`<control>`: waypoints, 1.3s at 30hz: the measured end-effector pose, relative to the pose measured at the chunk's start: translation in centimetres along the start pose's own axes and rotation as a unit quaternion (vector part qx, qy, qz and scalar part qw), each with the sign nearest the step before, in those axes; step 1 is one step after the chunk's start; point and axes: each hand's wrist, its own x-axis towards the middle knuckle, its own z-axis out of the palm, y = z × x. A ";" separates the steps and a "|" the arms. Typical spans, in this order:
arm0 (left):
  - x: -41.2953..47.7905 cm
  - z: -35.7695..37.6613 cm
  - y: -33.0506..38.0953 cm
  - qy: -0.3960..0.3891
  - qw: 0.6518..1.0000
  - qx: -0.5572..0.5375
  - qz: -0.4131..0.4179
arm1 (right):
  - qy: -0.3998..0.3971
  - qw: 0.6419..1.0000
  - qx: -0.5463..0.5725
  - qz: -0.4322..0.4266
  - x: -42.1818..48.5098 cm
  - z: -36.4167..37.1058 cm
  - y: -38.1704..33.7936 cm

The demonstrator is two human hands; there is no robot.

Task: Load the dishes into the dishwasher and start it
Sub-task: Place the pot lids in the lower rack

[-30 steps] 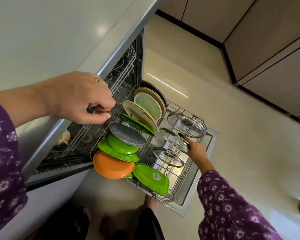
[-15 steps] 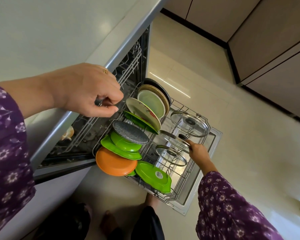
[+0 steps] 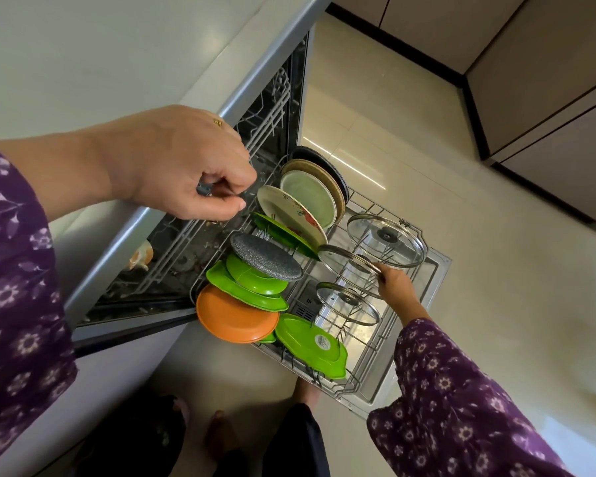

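The dishwasher's lower rack [image 3: 406,342] is pulled out over the open door [image 3: 437,270]. Standing in it are an orange plate [image 3: 234,318], green plates [image 3: 255,287], a grey speckled plate [image 3: 265,256], a floral plate [image 3: 289,215], a pale green plate [image 3: 310,197] and three glass lids. My right hand [image 3: 396,287] grips the rim of the middle glass lid [image 3: 344,259]. My left hand [image 3: 186,166] pinches a small grey piece [image 3: 203,189] at the front of the upper rack [image 3: 272,105]; what the piece is I cannot tell.
A pale counter [image 3: 100,56] runs above the dishwasher on the left. A cup [image 3: 140,258] lies inside the tub. Brown cabinets [image 3: 547,80] line the far right. My bare feet [image 3: 221,432] stand on the light tiled floor [image 3: 496,321] beside the door.
My left hand has shifted slightly right, keeping its pinch. My right hand stays on the middle glass lid. The dishes have not moved.
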 end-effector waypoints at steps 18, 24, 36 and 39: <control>0.0 0.4 0.2 -0.035 0.997 -0.054 -0.035 | 0.045 0.994 0.086 0.045 0.2 1.7 1.2; -0.1 0.4 0.2 -0.056 0.992 -0.091 -0.067 | 0.027 0.995 0.082 0.039 0.3 1.5 1.8; -0.2 0.2 -0.4 -0.011 0.999 -0.034 0.009 | 0.014 0.991 -0.131 -0.025 -2.5 -0.3 1.6; -0.3 0.3 -0.6 -0.009 0.999 -0.027 0.016 | 0.025 0.993 -0.117 -0.014 -3.0 0.5 1.1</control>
